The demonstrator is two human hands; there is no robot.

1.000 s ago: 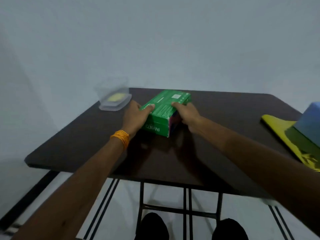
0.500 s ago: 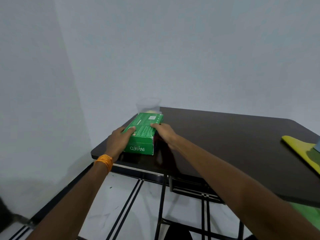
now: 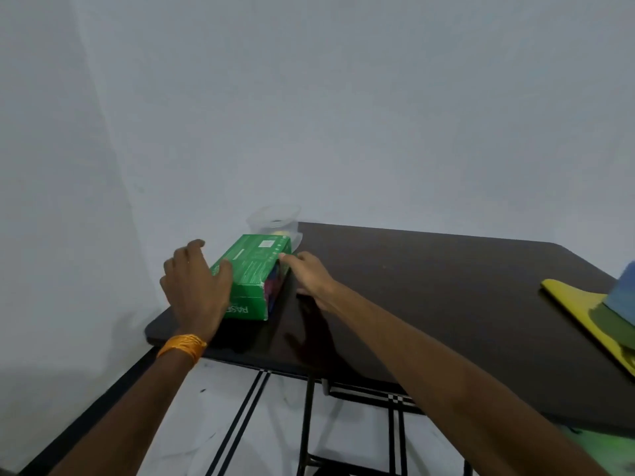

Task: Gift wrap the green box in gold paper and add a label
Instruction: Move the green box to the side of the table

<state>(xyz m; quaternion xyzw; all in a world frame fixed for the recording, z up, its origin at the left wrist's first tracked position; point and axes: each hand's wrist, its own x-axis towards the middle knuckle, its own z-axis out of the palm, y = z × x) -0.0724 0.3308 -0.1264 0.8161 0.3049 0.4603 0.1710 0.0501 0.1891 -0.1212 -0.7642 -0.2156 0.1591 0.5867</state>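
The green box (image 3: 254, 269) lies near the left corner of a dark counter (image 3: 429, 286) against a pale wall (image 3: 309, 115). The left grip (image 3: 196, 286) spreads wide beside it; the right grip (image 3: 309, 273), fingers loose, touches its right edge.

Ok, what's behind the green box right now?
A clear plastic container stands on the table right behind the green box. Inside it you can see something yellow. The box covers its lower front, so its base and any other contents cannot be seen.

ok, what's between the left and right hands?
The green rectangular cardboard box, on the dark table, with left hand and right hand either side; head view.
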